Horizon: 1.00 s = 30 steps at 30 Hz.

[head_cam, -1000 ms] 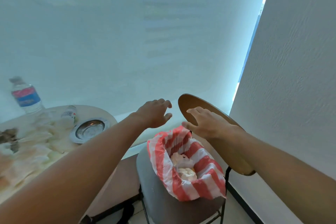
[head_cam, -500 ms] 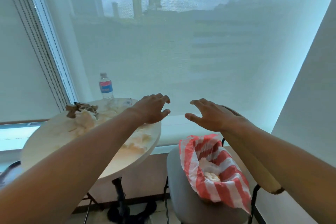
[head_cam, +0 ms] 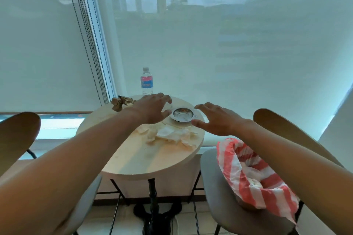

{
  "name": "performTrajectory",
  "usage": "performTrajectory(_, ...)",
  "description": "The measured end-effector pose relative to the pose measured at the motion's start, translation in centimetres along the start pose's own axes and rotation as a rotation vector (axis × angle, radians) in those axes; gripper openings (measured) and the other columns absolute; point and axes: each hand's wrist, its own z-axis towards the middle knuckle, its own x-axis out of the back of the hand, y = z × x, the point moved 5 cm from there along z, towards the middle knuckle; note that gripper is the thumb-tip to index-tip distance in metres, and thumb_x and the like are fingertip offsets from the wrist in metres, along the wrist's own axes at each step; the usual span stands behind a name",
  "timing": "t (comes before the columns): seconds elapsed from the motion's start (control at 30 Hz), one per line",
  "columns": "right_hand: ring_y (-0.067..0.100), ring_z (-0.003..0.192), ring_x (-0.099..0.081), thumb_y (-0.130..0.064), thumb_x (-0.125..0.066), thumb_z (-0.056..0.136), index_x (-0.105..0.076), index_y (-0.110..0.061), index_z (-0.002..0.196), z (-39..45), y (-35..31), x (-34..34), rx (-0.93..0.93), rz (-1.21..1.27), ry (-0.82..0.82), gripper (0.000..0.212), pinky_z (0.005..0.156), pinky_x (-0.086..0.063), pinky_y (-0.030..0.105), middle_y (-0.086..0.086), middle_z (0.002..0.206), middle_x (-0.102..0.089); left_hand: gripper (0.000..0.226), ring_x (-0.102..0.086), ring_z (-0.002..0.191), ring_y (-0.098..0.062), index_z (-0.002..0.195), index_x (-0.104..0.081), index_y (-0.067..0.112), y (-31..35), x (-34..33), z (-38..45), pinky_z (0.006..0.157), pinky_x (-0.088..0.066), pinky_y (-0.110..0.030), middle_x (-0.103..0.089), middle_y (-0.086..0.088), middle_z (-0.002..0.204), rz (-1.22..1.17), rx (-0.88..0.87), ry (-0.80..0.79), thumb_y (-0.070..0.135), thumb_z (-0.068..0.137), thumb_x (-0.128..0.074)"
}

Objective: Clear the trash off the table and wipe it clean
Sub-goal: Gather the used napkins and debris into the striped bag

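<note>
The round, pale wooden bench [head_cam: 133, 158] stands before the window blind on a black pedestal. Crumpled white tissues [head_cam: 170, 135] lie in a loose heap right of its centre, the heap's long axis running from 9 to 3 o'clock; they look soft, creased and stained in places. At the bench's 11 o'clock edge sits a wad of crumpled brown paper [head_cam: 120, 102]. A small, shallow, shiny metal dish [head_cam: 182, 114] rests at about 1 o'clock; what it holds cannot be made out. A clear plastic water bottle [head_cam: 146, 81] with a red and blue label stands upright at 12 o'clock, its cap pointing up.

The left hand [head_cam: 152, 109] hovers just left of the dish, fingers spread apart and lightly bent, holding nothing. The right hand [head_cam: 215, 120] hovers just right of the dish, fingers likewise spread and empty.

At 4 o'clock from the bench, a grey-seated chair [head_cam: 215, 187] with a brown curved back carries a red-and-white striped plastic bag [head_cam: 248, 183], its mouth open upward, with white crumpled paper inside. Another brown chair back [head_cam: 17, 135] shows at 9 o'clock.
</note>
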Motion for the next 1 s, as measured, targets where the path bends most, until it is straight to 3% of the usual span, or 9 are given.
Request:
performTrajectory(0.33, 0.033, 0.147, -0.030, -0.091, -0.030, 0.080, -0.024, -0.044, 0.152, 2.8, -7.8, -5.9, -0.097, -0.033, -0.187, 0.087, 0.111, -0.037, 0.057, 0.003, 0.161, -0.024, 0.046, -0.049, 0.129, -0.027, 0.139, -0.046, 0.026, -7.9, -2.3, -3.2, 0.109, -0.034, -0.042, -0.050, -0.004, 0.142, -0.018, -0.033, -0.013, 0.048, 0.098, -0.048)
performTrajectory(0.5, 0.034, 0.140, -0.034, -0.080, -0.038, 0.088, -0.035, -0.050, 0.138, 3.4, -9.4, -7.7, -0.087, -0.061, -0.238, 0.059, 0.103, -0.042, 0.055, 0.005, 0.151, -0.029, 0.047, -0.033, 0.143, -0.028, 0.140, -0.045, 0.025, -9.5, -3.3, -4.0, 0.113, -0.029, -0.043, -0.043, -0.003, 0.149, -0.039, -0.074, -0.009, 0.047, 0.099, -0.049)
performTrajectory(0.67, 0.034, 0.135, -0.035, -0.053, -0.039, 0.100, -0.037, -0.043, 0.136, 3.9, -9.3, -8.5, -0.093, -0.001, -0.197, 0.038, 0.102, -0.042, 0.055, 0.007, 0.140, -0.036, 0.047, -0.033, 0.144, -0.027, 0.140, -0.046, 0.025, -9.7, -3.5, -4.4, 0.113, -0.029, -0.042, -0.040, -0.002, 0.151, -0.051, -0.104, 0.008, 0.047, 0.099, -0.049)
performTrajectory(0.8, 0.036, 0.117, -0.045, -0.032, -0.041, 0.099, -0.036, -0.029, 0.106, 4.5, -8.7, -9.0, -0.063, 0.028, -0.182, 0.010, 0.096, -0.042, 0.051, 0.003, 0.111, -0.037, 0.049, -0.036, 0.141, -0.024, 0.139, -0.047, 0.028, -9.6, -3.6, -4.4, 0.112, -0.031, -0.042, -0.040, 0.001, 0.151, -0.051, -0.121, 0.038, 0.052, 0.096, -0.050)
performTrajectory(0.9, 0.036, 0.116, -0.048, -0.029, -0.045, 0.100, -0.037, -0.024, 0.108, 4.6, -8.8, -8.5, -0.064, 0.031, -0.157, 0.013, 0.095, -0.044, 0.051, 0.002, 0.109, -0.039, 0.055, -0.032, 0.143, -0.025, 0.139, -0.046, 0.031, -9.4, -3.9, -4.4, 0.114, -0.027, -0.043, -0.038, 0.002, 0.152, -0.046, -0.123, 0.033, 0.060, 0.093, -0.050)
performTrajectory(1.0, 0.034, 0.127, -0.047, -0.044, -0.048, 0.098, -0.030, -0.033, 0.139, 4.3, -9.3, -7.9, -0.055, 0.075, -0.157, 0.046, 0.098, -0.045, 0.054, 0.007, 0.135, -0.045, 0.061, -0.030, 0.145, -0.026, 0.139, -0.046, 0.033, -9.1, -4.1, -4.4, 0.117, -0.024, -0.044, -0.038, 0.003, 0.152, -0.025, -0.138, 0.019, 0.068, 0.089, -0.049)
